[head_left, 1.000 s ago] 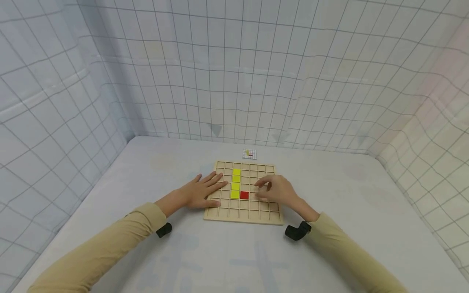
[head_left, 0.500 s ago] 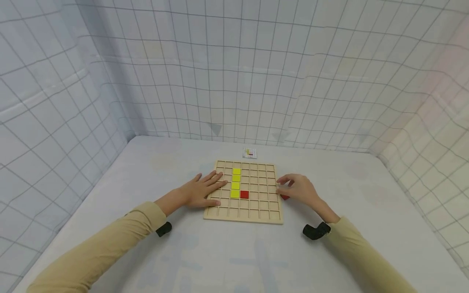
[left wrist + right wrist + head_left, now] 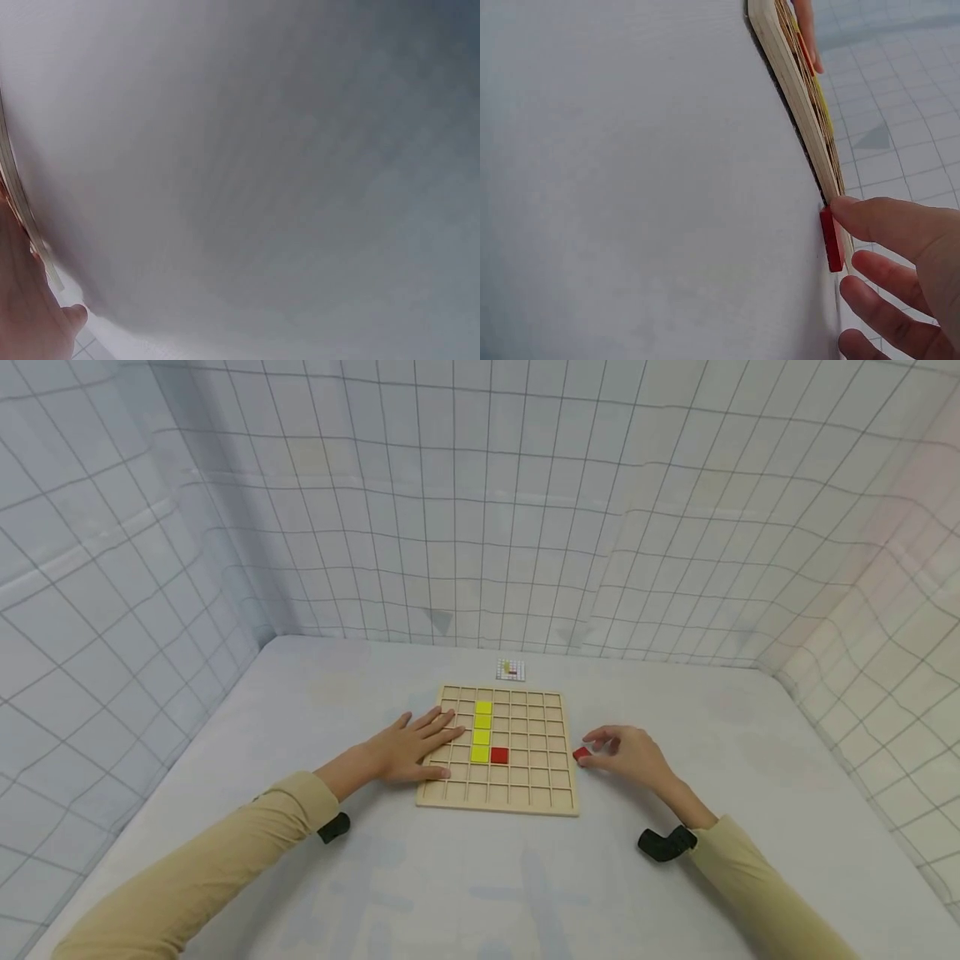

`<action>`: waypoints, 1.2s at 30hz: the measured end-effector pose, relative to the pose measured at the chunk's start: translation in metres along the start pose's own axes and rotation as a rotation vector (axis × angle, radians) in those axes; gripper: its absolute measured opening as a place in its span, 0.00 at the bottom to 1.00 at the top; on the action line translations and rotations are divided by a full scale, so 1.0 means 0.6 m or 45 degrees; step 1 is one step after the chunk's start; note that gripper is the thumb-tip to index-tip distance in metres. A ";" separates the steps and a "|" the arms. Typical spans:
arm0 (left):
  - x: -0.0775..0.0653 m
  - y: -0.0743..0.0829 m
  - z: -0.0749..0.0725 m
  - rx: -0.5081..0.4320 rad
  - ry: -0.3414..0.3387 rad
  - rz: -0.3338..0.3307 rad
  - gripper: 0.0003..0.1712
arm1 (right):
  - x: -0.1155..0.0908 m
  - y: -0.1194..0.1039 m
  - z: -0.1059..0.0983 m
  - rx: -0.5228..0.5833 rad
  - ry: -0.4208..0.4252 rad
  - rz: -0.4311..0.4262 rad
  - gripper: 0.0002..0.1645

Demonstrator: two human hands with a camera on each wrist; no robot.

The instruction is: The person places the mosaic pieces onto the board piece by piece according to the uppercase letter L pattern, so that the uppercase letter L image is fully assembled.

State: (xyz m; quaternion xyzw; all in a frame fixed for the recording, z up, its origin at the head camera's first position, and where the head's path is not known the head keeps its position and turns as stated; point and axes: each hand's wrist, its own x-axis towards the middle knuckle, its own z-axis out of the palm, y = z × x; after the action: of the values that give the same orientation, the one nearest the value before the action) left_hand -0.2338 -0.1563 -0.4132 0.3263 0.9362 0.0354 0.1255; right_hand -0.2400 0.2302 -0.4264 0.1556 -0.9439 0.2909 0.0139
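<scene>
A square wooden grid board point(image 3: 498, 806) lies on the white table, with a column of yellow tiles point(image 3: 482, 722) and one red tile point(image 3: 499, 755) set in its cells. My left hand point(image 3: 408, 750) rests flat on the board's left side with its fingers spread. Beyond the right edge, my right hand point(image 3: 630, 754) has its thumb and index finger at a second red tile point(image 3: 582, 753). In the right wrist view, the thumb touches one end of that red tile point(image 3: 830, 240), low by the board's side, with the index fingertip at the other end.
Behind the board lies a small card point(image 3: 511, 670) printed with a coloured grid. White cloth walls with dark grid lines point(image 3: 480, 510) enclose the table at the back and both sides. A black wrist camera point(image 3: 666, 843) sits under the right wrist.
My right hand has moved right, from over the board to the loose red tile beyond its edge; more of that tile shows now. My left hand has stayed in place.
</scene>
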 end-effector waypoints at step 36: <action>-0.001 -0.001 0.004 -0.002 0.020 0.011 0.44 | -0.010 0.006 0.000 -0.123 0.012 -0.069 0.16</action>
State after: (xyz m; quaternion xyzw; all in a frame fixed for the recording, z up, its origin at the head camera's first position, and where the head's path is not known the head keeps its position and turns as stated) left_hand -0.2330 -0.1570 -0.4154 0.3300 0.9357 0.0394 0.1183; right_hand -0.2355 0.2350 -0.4289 0.1787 -0.9522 0.2454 0.0338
